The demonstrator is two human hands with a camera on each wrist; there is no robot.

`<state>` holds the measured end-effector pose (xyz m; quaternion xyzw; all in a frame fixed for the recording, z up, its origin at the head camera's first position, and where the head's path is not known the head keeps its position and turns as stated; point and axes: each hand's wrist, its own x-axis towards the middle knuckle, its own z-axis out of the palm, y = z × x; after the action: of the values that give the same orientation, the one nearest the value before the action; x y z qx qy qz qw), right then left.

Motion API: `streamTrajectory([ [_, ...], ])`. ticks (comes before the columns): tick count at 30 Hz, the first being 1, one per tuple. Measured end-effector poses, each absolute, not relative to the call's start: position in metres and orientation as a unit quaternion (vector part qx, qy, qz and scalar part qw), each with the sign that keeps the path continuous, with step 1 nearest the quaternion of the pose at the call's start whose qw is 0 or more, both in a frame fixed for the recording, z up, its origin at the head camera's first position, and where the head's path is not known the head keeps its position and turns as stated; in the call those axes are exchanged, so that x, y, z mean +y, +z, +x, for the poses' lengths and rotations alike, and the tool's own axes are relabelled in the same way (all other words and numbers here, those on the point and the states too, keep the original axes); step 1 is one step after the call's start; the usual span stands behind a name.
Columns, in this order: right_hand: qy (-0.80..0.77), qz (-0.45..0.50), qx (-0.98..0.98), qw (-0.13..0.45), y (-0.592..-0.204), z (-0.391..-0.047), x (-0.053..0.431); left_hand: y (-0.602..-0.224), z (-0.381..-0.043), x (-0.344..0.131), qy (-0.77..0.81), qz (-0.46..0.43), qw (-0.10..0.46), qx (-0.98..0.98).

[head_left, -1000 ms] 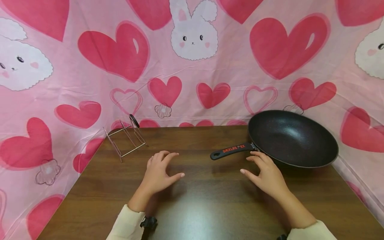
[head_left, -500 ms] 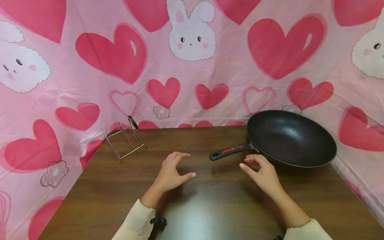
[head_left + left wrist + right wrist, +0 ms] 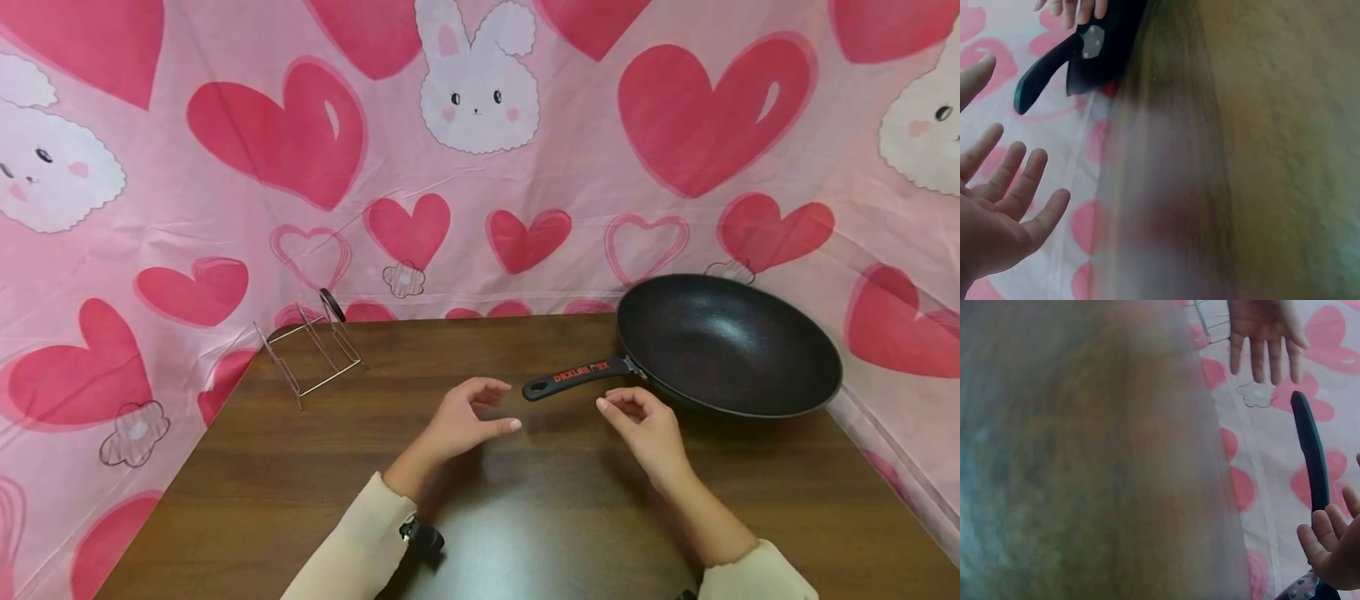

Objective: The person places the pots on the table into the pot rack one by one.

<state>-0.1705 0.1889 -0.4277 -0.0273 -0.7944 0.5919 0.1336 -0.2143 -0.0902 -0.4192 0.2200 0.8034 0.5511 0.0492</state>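
A pink cloth backdrop printed with red hearts and white rabbit heads [image 3: 465, 179] rises beyond both grips. Beneath them spreads the brown wood-grain surface [image 3: 225, 475]. The round, deep black pan [image 3: 738, 350] sits beyond the right grip and to its right, its dark inside facing up. The silvery wire rack with thin bars [image 3: 330, 379] stands well apart from the left grip, farther back and to its left. Cream fabric sleeves [image 3: 352, 546] lead up behind both hands. The left grip [image 3: 465, 421], a bare hand, is fairly wide, thumb and curved fingers apart. The right grip [image 3: 648, 429] is narrower, thumb near loosely bent fingers, just in front of the long black handle with red lettering [image 3: 577, 379]; contact there cannot be told. The handle's free end lies just beside the left grip's fingertips, apart from them. Behind that grip, a small black device [image 3: 423, 537] sits at the wrist.
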Motion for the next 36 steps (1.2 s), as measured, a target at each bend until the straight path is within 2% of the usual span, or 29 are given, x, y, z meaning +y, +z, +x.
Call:
streamTrajectory([
  [6, 0.636, -0.045, -0.755, 0.153, -0.432, -0.176, 0.184, -0.424, -0.232, -0.073, 0.614, 0.205, 0.108, 0.754],
  [14, 0.750, -0.083, -0.647, 0.110, -0.435, -0.184, 0.180, -0.419, -0.250, -0.053, 0.650, 0.170, 0.219, 0.708],
  [21, 0.847, -0.100, -0.520, 0.039, -0.435, -0.197, 0.181, -0.415, -0.264, -0.032, 0.661, 0.171, 0.232, 0.693],
  [26, 0.906, -0.102, -0.410, 0.009, -0.437, -0.205, 0.184, -0.409, -0.270, -0.020, 0.671, 0.169, 0.240, 0.680],
  [36, 0.929, -0.134, -0.343, 0.022, -0.434, -0.211, 0.176, -0.415, -0.266, -0.012, 0.672, 0.158, 0.247, 0.680],
])
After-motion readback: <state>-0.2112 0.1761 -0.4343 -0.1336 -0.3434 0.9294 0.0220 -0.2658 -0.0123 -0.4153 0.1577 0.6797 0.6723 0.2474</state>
